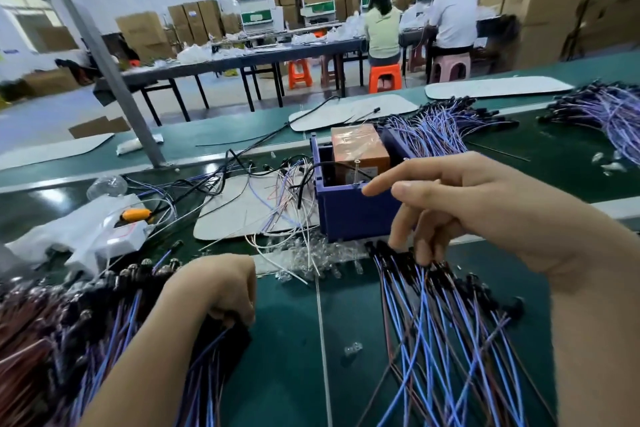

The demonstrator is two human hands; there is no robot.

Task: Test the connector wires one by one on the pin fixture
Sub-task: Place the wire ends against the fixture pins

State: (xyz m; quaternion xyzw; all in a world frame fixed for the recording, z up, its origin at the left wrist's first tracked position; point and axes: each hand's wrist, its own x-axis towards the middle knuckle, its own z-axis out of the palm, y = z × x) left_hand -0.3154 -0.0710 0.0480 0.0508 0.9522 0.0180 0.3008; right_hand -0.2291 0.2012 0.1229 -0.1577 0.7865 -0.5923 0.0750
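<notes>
Connector wires (pixel 433 322): heaped on the green worktop (pixel 287 340), either side of the blue fixture box (pixel 349 215).
Left hand (pixel 221 288): gripping a bundle.
Right hand (pixel 467 204): forefinger toward the box, other fingers in the heap; grip unclear.
Progress: seemingly mid-batch, many left.

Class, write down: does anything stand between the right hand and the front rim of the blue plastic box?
Nothing visible does. The right hand stretches its forefinger close to the blue plastic box, at its front rim, with only air between. Its lower fingers touch black connector ends of the blue and brown wires below.
</notes>
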